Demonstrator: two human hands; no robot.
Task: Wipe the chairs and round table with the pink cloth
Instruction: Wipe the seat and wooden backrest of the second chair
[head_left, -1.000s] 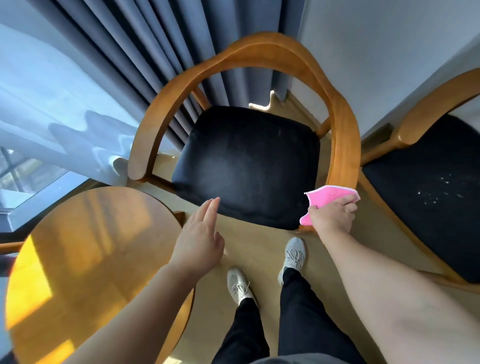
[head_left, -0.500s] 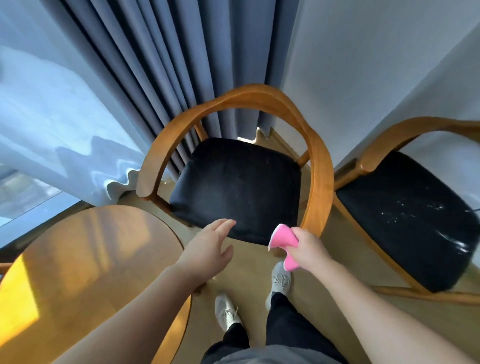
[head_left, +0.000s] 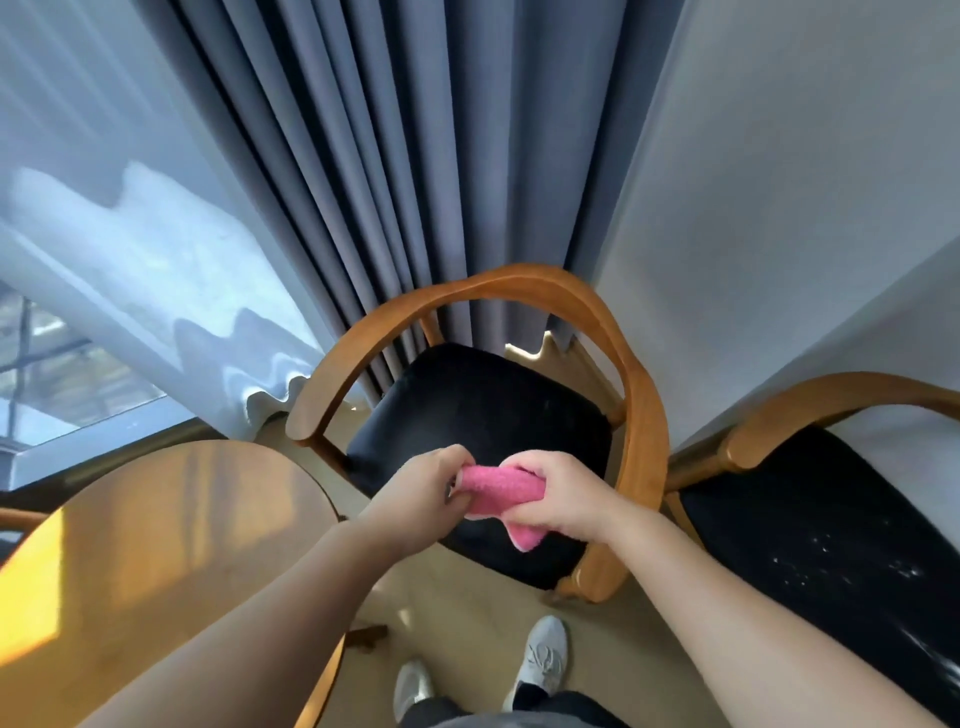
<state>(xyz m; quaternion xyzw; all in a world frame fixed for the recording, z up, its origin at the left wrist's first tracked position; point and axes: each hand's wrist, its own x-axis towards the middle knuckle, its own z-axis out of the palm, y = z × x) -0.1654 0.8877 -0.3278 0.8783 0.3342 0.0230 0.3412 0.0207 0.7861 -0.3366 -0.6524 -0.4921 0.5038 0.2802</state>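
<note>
1. Holding cloth (head_left: 501, 491) over the chair (head_left: 488, 410) seat, long axis running left-right.
2. My left hand (head_left: 423, 488) fingers pinch one end; right hand (head_left: 563, 501) fingers wrap the other.
3. Right hand lies nearer the second chair (head_left: 810, 519).

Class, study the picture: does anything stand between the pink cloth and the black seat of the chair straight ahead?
Nothing visible does. The left hand and right hand grip the pink cloth in front of the black seat; the wooden arm rail curves round the sides only.
</note>
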